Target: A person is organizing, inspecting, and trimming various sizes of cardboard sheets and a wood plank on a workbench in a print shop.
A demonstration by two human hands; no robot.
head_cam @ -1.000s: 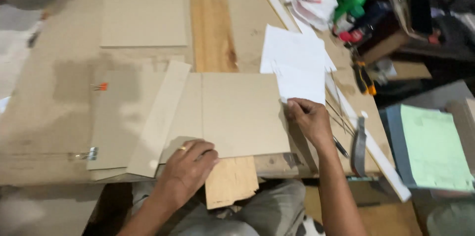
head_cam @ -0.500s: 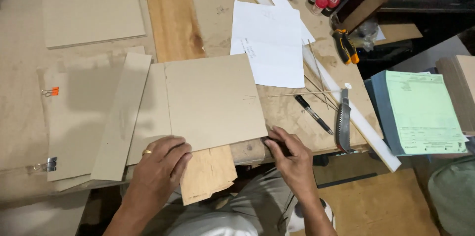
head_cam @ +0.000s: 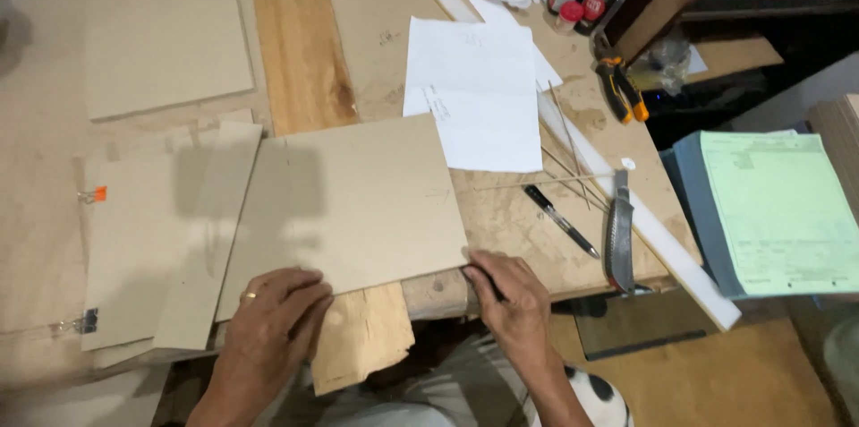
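**Both hands steady a sheet of board at the near edge of the desk**

A square sheet of tan board (head_cam: 353, 203) lies flat on the desk (head_cam: 54, 105), partly over a long wooden plank (head_cam: 300, 51) that runs away from the person and juts out past the near edge. The left hand (head_cam: 268, 315) rests palm down on the sheet's near left corner, fingers loosely spread and pressing it down; a ring shows on one finger. The right hand (head_cam: 506, 302) sits at the sheet's near right corner, fingers curled together around something dark and slim, probably a pen or blade, though too little shows to be sure.

The sheet looks thin, stiff and light: it lies flat without sagging where it overhangs the plank. Its surface is smooth and matt, so it would likely slide on the desk unless held down, and its corners would probably dent or bend if knocked. The best hold seems to be along an edge or at two corners, with a flat palm to keep it from shifting.

Left of it lies a narrow strip of board (head_cam: 210, 230) over another sheet, with an orange binder clip (head_cam: 94, 195) at the side. To the right are white papers (head_cam: 479, 91), a black pen (head_cam: 559, 221), thin sticks, orange-handled pliers (head_cam: 619, 87) and a long white bar (head_cam: 644, 221).
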